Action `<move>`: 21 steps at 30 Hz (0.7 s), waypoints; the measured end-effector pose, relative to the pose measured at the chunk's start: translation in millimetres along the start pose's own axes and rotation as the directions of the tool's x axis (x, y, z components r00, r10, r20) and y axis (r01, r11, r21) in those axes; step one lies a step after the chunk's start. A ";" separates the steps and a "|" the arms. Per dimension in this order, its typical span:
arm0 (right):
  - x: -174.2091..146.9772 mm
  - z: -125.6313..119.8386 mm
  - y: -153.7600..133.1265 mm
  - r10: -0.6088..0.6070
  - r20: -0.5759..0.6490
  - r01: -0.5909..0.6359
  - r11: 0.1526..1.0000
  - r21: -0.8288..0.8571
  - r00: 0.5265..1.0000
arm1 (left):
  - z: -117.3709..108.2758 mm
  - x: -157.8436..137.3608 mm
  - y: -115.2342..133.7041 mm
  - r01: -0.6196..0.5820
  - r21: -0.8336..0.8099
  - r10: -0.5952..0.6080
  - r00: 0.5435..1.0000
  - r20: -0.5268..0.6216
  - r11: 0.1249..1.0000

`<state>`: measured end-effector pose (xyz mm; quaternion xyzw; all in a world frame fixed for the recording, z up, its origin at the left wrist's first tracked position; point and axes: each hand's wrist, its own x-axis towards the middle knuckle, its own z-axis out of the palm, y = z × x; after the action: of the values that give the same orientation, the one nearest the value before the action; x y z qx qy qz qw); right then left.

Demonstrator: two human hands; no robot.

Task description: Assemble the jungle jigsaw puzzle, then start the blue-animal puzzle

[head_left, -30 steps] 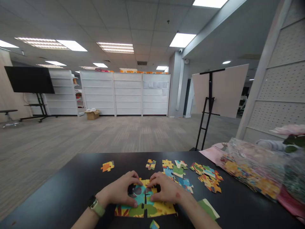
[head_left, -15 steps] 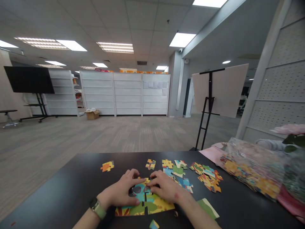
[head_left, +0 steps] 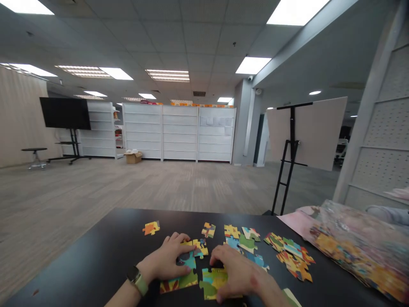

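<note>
Puzzle (head_left: 182, 283) lay on black table (head_left: 92, 260), split by a gap. Left hand (head_left: 171, 260), fingers spread open, rested on left section (head_left: 191, 261). Right hand (head_left: 238, 270) arched over right section (head_left: 209, 281); couldn't tell if it gripped. Cardboard-looking pieces seemed light, stiff, thin; joints probably weak, so outer edges, held flat, looked best. Loose pieces (head_left: 248, 243) sat farther off.

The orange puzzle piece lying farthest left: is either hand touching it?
No, bare tabletop shows between the orange puzzle piece and the left hand, the nearer one.
</note>
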<state>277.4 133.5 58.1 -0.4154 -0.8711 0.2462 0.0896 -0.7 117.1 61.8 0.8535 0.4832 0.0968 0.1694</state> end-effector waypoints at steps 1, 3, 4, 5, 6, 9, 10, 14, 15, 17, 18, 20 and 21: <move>-0.8 1.3 -0.7 -0.011 -0.003 0.011 1.000 -0.004 1.000 | 0.7 0.3 -0.8 -0.010 -0.007 0.010 1.000 -0.010 1.000; -1.4 4.2 -3.4 -0.031 -0.004 0.031 0.999 -0.006 1.000 | 2.3 1.0 -1.6 -0.030 -0.026 0.030 0.999 -0.015 0.999; -1.4 5.6 -5.2 -0.042 -0.003 0.042 0.999 -0.004 0.999 | 3.2 1.4 -1.7 -0.038 -0.039 0.038 0.999 -0.010 0.999; -1.3 6.8 -7.2 -0.053 -0.007 0.053 0.999 0.000 0.999 | 3.9 1.7 -1.7 -0.045 -0.053 0.046 0.999 0.000 0.998; -1.2 7.8 -9.2 -0.064 -0.011 0.064 0.998 0.006 0.998 | 4.6 2.0 -1.5 -0.053 -0.066 0.053 0.999 0.011 0.996; -1.4 9.2 -14.5 -0.087 -0.028 0.088 0.996 0.017 0.996 | 5.1 1.9 -0.4 -0.080 -0.081 0.082 0.996 0.021 0.993; -1.6 9.2 -15.7 -0.092 -0.029 0.092 0.996 0.015 0.995 | 4.8 1.7 0.3 -0.087 -0.079 0.089 0.996 0.023 0.993; -1.3 9.3 -17.2 -0.117 -0.042 0.118 0.993 0.003 0.992 | 2.0 0.7 4.8 -0.094 -0.059 0.098 0.994 0.055 0.994; -0.8 9.7 -17.0 -0.127 -0.052 0.127 0.992 0.004 0.991 | 1.3 0.6 6.0 -0.095 -0.053 0.098 0.993 0.060 0.994; 0.8 11.3 -16.4 -0.150 -0.075 0.151 0.989 0.007 0.986 | 0.5 0.7 7.7 -0.096 -0.049 0.098 0.993 0.060 0.994; 1.8 12.6 -16.2 -0.163 -0.083 0.164 0.986 0.007 0.983 | 0.5 0.9 8.0 -0.097 -0.051 0.100 0.993 0.057 0.994; 3.9 15.7 -16.1 -0.183 -0.091 0.185 0.983 0.009 0.979 | 1.0 1.1 7.5 -0.102 -0.060 0.105 0.993 0.049 0.993; 5.0 17.3 -16.3 -0.188 -0.096 0.190 0.982 0.012 0.977 | 1.4 1.2 7.0 -0.104 -0.067 0.107 0.993 0.044 0.992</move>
<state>256.9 122.6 51.1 -0.3407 -0.8989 0.2256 0.1580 5.9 114.6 63.2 0.8740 0.4297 0.1007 0.2032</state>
